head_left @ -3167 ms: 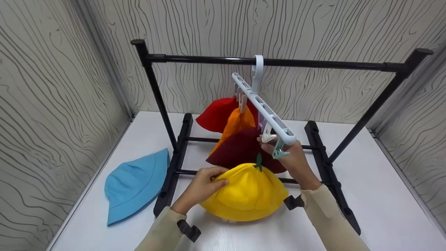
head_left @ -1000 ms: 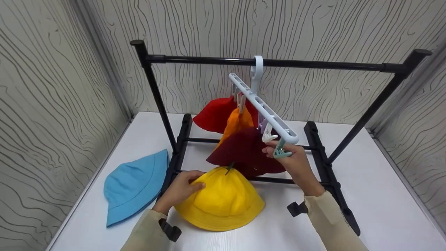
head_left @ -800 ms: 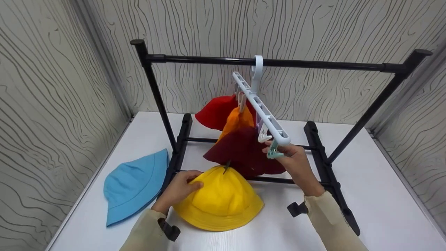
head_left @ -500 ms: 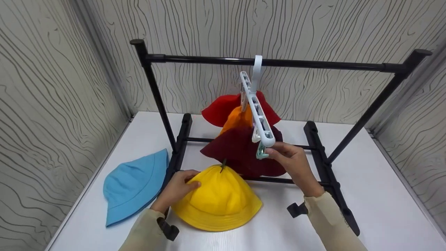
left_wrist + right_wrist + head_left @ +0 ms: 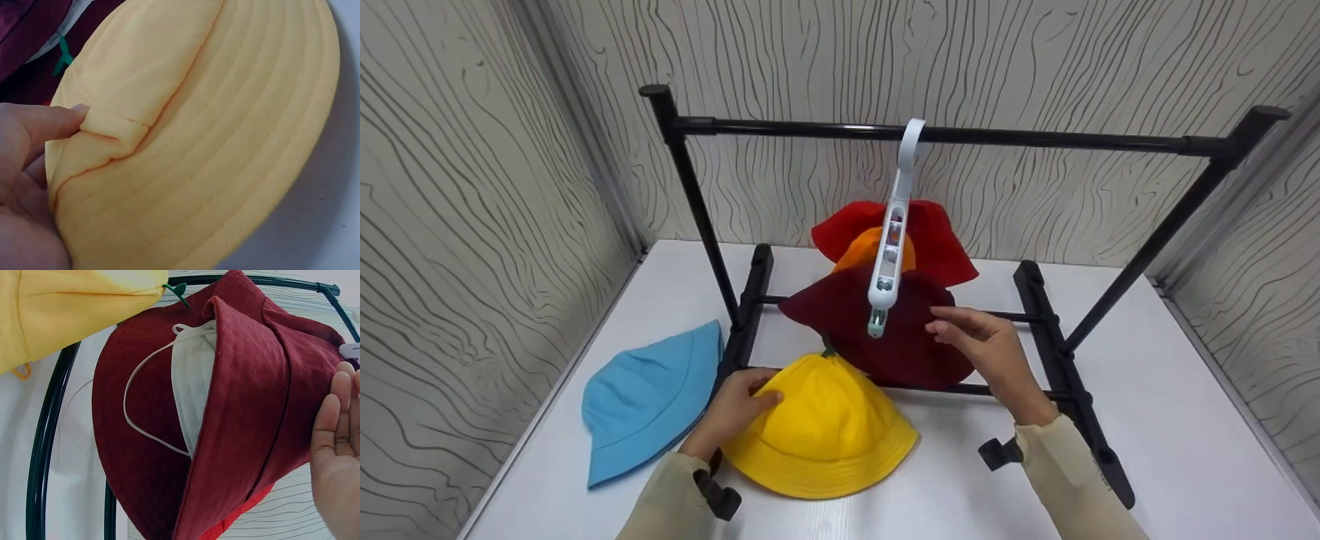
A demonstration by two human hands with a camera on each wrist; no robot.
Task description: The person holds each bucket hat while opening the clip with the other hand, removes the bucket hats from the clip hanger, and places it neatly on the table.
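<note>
My left hand (image 5: 735, 411) pinches the side of a yellow bucket hat (image 5: 829, 431), thumb on the outside. A green sprout-like tip (image 5: 64, 58) tops that hat. Behind it a maroon hat (image 5: 915, 352) hangs from a white clip hanger (image 5: 888, 259); its underside, in the right wrist view, reveals a white lining (image 5: 193, 377) and a thin cord. At the hanger's front end a teal clip (image 5: 877, 322) hangs with nothing in it. Just right of the maroon hat is my right hand (image 5: 994, 356), fingers loosely extended and holding nothing; whether the fingertips touch the fabric, I cannot tell.
An orange hat (image 5: 864, 247) and a red hat (image 5: 941, 240) hang farther back on the hanger. The hanger hooks over a black rack's top bar (image 5: 787, 131). A folded blue hat (image 5: 652, 409) lies on the white table (image 5: 1192, 420) at left.
The hanger's front end has swung left, turning the hung hats with it. My right fingers have come away from the teal clip. My left hand has drawn the yellow hat leftward.
</note>
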